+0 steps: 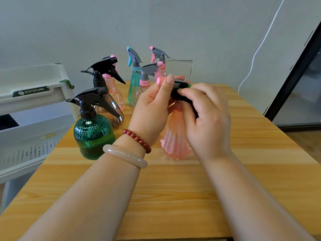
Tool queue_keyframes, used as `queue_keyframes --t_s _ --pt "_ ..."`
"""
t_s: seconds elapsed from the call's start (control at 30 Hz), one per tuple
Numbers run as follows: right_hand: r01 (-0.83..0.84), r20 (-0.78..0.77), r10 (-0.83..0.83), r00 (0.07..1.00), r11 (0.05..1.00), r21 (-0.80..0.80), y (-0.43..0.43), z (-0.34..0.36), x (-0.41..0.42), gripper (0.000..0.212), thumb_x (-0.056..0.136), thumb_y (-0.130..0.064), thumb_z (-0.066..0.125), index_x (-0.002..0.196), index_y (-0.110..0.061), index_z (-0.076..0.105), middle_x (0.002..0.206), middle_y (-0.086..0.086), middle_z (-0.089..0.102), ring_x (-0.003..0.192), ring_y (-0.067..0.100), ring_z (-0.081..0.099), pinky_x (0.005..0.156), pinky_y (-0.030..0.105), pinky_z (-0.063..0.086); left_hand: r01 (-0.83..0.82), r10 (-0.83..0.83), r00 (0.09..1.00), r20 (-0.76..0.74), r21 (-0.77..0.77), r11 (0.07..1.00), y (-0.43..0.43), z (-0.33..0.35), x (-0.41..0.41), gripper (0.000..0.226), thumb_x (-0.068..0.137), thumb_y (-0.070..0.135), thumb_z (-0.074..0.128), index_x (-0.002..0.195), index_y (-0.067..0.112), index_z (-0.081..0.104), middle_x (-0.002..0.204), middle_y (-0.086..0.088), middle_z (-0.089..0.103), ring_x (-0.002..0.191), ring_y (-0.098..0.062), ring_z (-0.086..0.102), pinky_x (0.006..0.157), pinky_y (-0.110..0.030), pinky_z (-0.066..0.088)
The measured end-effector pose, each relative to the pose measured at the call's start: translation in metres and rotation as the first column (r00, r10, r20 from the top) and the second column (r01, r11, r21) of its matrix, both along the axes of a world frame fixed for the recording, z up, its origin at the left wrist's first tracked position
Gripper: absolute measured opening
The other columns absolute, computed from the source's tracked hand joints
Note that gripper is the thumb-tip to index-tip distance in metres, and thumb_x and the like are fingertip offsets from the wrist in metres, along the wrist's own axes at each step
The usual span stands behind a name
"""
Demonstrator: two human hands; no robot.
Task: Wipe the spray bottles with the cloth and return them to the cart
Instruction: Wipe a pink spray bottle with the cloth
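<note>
Upright, the pink bottle (pixel 173 136) stands, its nozzle (pixel 160 81) pointing left.

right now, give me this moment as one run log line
left hand: grips sprayer head of pink bottle | right hand: pinches same head | bottle: upright on table | cloth: not in view

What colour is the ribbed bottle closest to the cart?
The ribbed bottle is dark green, seen in the head view.
</note>
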State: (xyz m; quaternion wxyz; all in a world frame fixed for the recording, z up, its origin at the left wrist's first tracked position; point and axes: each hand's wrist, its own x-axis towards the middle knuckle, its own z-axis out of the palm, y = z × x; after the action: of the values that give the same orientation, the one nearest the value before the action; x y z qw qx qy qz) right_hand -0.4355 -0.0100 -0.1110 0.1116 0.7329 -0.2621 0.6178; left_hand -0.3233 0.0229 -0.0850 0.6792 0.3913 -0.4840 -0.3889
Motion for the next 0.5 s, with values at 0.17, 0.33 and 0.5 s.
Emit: queue_keyframes --t_s 0.17,0.33,0.5 --pt "-0.016 0.064 0.011 0.998 0.997 0.082 0.003 -0.007 0.0 0.013 0.088 0.001 0.065 0.099 -0.001 0.071 0.1 0.01 0.066 0.096 0.023 0.058 0.091 0.026 0.042 -0.014 0.014 1.0 0.013 -0.006 1.0 -0.001 -0.001 0.0 0.037 0.105 0.029 0.041 0.114 0.007 0.068 0.104 -0.004 0.075 0.1 -0.014 0.07 0.087 -0.028 0.057" --pt "-0.008 0.118 -0.005 0.993 0.993 0.116 0.004 -0.005 0.004 0.015 0.088 0.001 0.065 0.101 -0.003 0.071 0.101 0.008 0.065 0.096 0.022 0.058 0.09 0.02 0.04 -0.012 0.012 1.0 0.011 0.009 1.0 0.001 -0.001 0.0 0.037 0.105 0.03 0.041 0.113 0.006 0.068 0.096 -0.001 0.074 0.088 -0.009 0.069 0.08 -0.025 0.056" --pt "-0.034 0.125 0.009 0.992 0.979 0.202 0.013 -0.01 0.009 0.018 0.086 0.001 0.066 0.101 -0.006 0.072 0.1 0.004 0.065 0.094 0.026 0.06 0.088 0.019 0.041 0.041 -0.042 0.999 0.027 0.035 0.999 0.005 0.002 0.002 0.04 0.105 0.032 0.037 0.121 0.006 0.063 0.089 0.005 0.075 0.089 -0.006 0.07 0.079 -0.022 0.056"
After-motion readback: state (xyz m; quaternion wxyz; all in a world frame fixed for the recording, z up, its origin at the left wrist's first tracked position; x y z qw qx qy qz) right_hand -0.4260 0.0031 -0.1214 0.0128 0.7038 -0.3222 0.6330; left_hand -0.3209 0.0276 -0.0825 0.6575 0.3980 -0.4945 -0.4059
